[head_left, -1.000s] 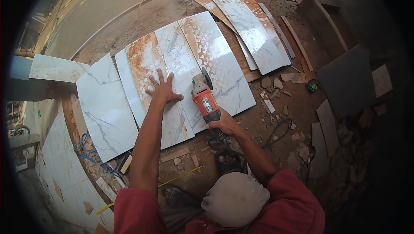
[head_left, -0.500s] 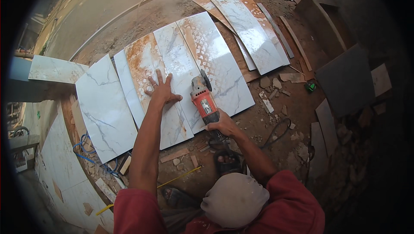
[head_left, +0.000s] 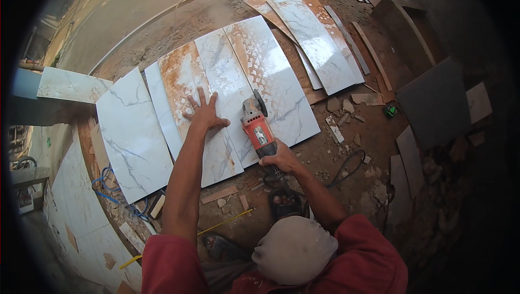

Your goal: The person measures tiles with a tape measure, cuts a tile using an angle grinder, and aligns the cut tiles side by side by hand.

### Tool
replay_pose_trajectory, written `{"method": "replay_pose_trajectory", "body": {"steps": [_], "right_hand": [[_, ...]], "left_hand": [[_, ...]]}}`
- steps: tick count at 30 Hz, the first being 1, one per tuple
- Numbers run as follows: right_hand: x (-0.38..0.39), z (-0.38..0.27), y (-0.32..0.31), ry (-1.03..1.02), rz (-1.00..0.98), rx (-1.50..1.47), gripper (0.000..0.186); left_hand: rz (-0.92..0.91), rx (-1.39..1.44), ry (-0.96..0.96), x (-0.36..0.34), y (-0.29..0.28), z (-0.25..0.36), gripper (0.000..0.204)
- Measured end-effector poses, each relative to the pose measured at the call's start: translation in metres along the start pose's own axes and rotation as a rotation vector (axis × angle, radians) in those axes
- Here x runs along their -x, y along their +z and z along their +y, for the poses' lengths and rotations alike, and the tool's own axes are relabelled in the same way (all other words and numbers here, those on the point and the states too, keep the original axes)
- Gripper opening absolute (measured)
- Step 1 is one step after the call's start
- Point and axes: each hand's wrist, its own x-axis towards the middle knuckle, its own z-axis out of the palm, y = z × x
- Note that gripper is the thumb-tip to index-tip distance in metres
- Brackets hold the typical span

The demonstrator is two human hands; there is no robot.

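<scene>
L hand (head_left: 203,115) was pressed flat, fingers spread wide & gripping nothing, on the brown-stained slab (head_left: 180,77), approx. midway btwn its far & near edges, thumb by its R edge. R hand (head_left: 280,156): fingers wrapped round the rear end of the red/black grinder (head_left: 259,133), at the near edge of the white marbled slab (head_left: 290,107) next to it. Grinder's disc (head_left: 261,103) stood on edge approx. mid-slab, at the near end of a dark line running to the far edge. Blue cord (head_left: 115,198) lay on the ground (head_left: 311,167) by the L slab's (head_left: 132,137) near-L corner.
</scene>
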Motion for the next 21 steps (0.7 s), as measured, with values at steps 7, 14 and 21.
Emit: {"method": "replay_pose_trajectory", "body": {"steps": [7,14,21], "right_hand": [[0.014,0.009,-0.001,-0.003,0.004,-0.001,0.084],[0.006,0.005,-0.003,0.039,-0.03,-0.025,0.083],[0.021,0.015,-0.001,0.057,-0.008,0.014,0.086]], "left_hand": [[-0.005,0.005,0.001,0.002,-0.005,0.001,0.121],[-0.004,0.0,-0.002,0.002,-0.004,0.003,0.121],[-0.007,-0.041,-0.009,0.002,-0.003,0.001,0.122]]}}
